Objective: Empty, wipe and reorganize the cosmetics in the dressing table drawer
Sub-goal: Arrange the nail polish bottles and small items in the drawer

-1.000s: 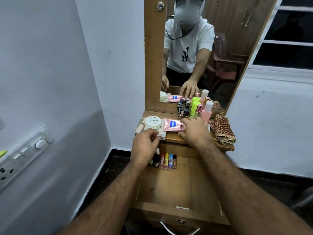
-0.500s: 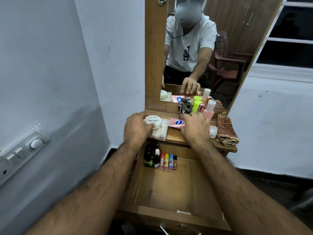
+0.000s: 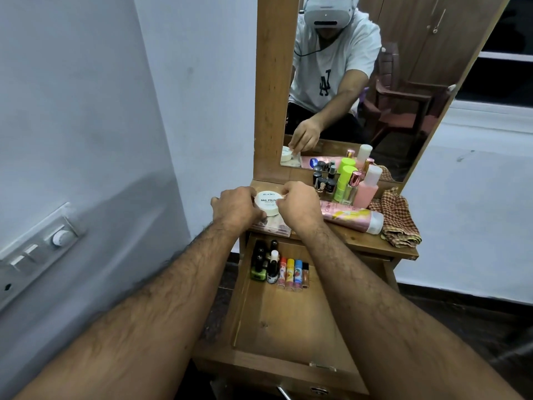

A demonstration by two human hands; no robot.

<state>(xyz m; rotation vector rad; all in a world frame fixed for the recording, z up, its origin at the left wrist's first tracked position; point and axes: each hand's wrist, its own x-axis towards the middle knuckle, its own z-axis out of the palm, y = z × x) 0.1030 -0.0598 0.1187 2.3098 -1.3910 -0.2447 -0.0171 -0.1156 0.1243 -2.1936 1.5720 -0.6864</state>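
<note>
Now both hands meet at the white round tub point(image 3: 268, 205) marked "NAIL POLIS…", seated on a clear flat case point(image 3: 274, 228) at the table top's point(image 3: 360, 241) front-left corner. Left hand point(image 3: 235, 210) cups the tub from 9 o'clock, fingers curled against its side; right hand point(image 3: 300, 207) closes on it from 3 o'clock, fingertips pinched at the rim. Whether the tub is lifted off the case cannot be told. At 3 o'clock of the hands a pink tube point(image 3: 350, 216) lies flat; beyond it a checked cloth point(image 3: 399, 220), bunched. At 1 o'clock, upright against the mirror point(image 3: 403, 82): dark nail polish bottles point(image 3: 324, 183), a green bottle point(image 3: 341, 183), a pink bottle point(image 3: 366, 187). Open drawer point(image 3: 288, 327) at 6 o'clock: dark bottles point(image 3: 264, 262) and a row of coloured lip balm sticks point(image 3: 292, 274) stand in its back-left corner.
</note>
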